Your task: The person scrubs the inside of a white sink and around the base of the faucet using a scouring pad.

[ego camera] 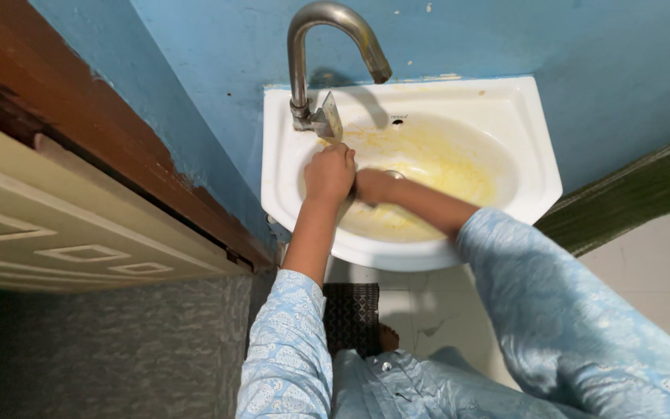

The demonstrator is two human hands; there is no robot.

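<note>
White ceramic basin (537, 167), yellow-stained, and both hands are down in it mid-scrub by the look. Left hand (329, 174) is a closed fist at 12 o'clock of the bowl, just under the tap lever (330, 118). Right hand (374, 186) touches it; can't tell its grip. The spout (335, 31) arcs toward 3 o'clock.

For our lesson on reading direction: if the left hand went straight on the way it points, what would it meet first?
The left hand points up toward the tap; its flat handle lies just ahead, so probably that first, though depth is unclear.
</note>
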